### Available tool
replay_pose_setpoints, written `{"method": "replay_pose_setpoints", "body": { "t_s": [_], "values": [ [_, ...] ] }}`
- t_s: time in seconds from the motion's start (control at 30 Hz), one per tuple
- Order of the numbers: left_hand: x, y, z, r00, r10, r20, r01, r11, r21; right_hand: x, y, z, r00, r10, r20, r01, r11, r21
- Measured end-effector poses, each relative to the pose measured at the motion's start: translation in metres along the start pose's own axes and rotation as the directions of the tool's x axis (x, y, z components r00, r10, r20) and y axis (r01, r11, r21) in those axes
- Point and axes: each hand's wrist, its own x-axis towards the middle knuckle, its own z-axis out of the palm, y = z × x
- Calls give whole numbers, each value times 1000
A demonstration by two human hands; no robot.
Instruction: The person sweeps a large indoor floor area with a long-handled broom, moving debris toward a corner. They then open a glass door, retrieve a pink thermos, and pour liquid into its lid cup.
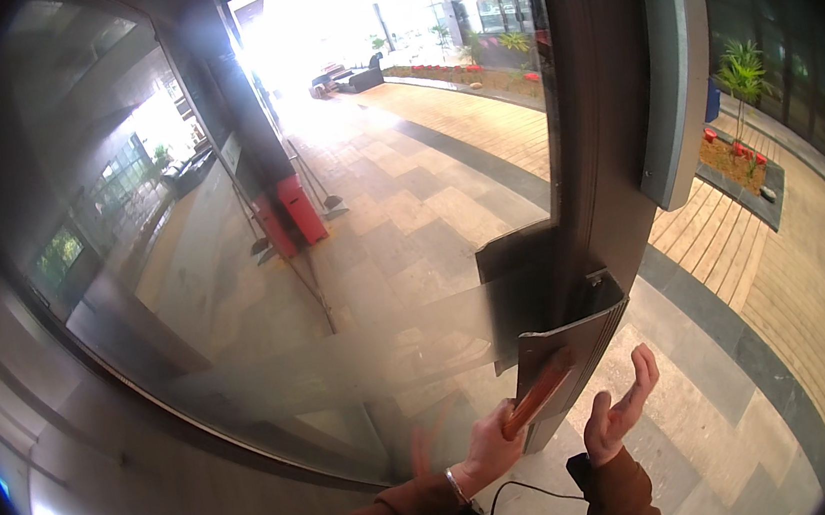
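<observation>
My left hand (pixel 491 444) is closed round a reddish-brown bar-shaped door handle (pixel 540 393), near the lower end of a dark metal door frame (pixel 587 126). Behind that handle, a dark metal plate (pixel 569 350) wraps the frame. To the right of the frame, my right hand (pixel 620 413) is raised with its fingers apart and holds nothing. A bracelet circles the left wrist, and both sleeves are brown. Between the forearms hangs a thin black cable (pixel 523 483). Clear glass (pixel 420 332) with a frosted band lies left of the frame.
A grey elongated casing (pixel 676 79) is fixed high on the frame. Beyond the glass stand a red bin (pixel 300 209) and long-handled dustpans (pixel 333 202) on the tiled floor. A planter bed (pixel 731 164) and wooden decking (pixel 712 241) lie to the right.
</observation>
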Motion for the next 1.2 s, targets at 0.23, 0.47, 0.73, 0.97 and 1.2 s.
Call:
{"method": "replay_pose_setpoints", "body": {
  "t_s": [0.23,0.47,0.73,0.97,1.2],
  "values": [
    [-38,-6,-77,989,119,-87,-116,993,37,30,-86,-7,515,-661,545,686,699,200],
    [-100,-12,-201,922,48,-385,-127,975,-184,37,-76,31,-45,-306,951,933,328,150],
    [-177,38,-316,639,108,-762,-70,994,82,31,-67,42,-62,-188,980,928,350,126],
    [-211,56,-372,413,195,-889,76,966,247,24,-56,43,-54,-165,985,939,328,106],
    [-246,52,-417,296,237,-925,198,932,302,11,-44,45,-11,-50,999,925,380,30]
  ]
}}
